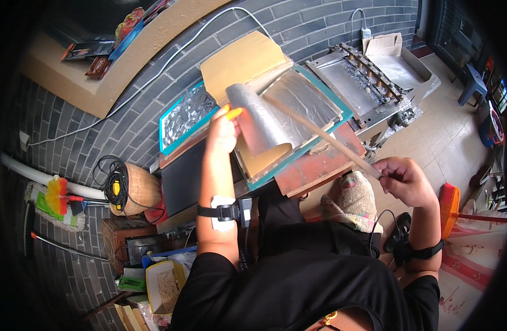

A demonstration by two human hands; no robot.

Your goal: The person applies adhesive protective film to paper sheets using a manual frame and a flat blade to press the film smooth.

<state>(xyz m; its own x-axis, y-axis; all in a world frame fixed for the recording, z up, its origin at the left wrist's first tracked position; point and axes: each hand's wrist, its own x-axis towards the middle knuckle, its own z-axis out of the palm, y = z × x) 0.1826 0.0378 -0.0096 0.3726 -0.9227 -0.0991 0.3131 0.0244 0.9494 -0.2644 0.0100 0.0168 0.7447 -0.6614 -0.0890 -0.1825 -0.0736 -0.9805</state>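
Note:
My left hand is at the left edge of a curled silver foil sheet, its fingers closed at that edge. Orange-yellow covers, apparently finger cots, show on its fingertips. In my right hand is the near end of a long thin wooden stick. The stick slants across a stack of foil and paper sheets, its far end beside the curled foil. Brown paper shows beneath the curl. The stack lies on a green cutting mat.
A blue-rimmed tray of foil pieces lies left. Behind the stack stands a brown paper-covered bundle. A metal frame with a bar is at right. The reddish board supports the mat. A cloth hangs by my lap.

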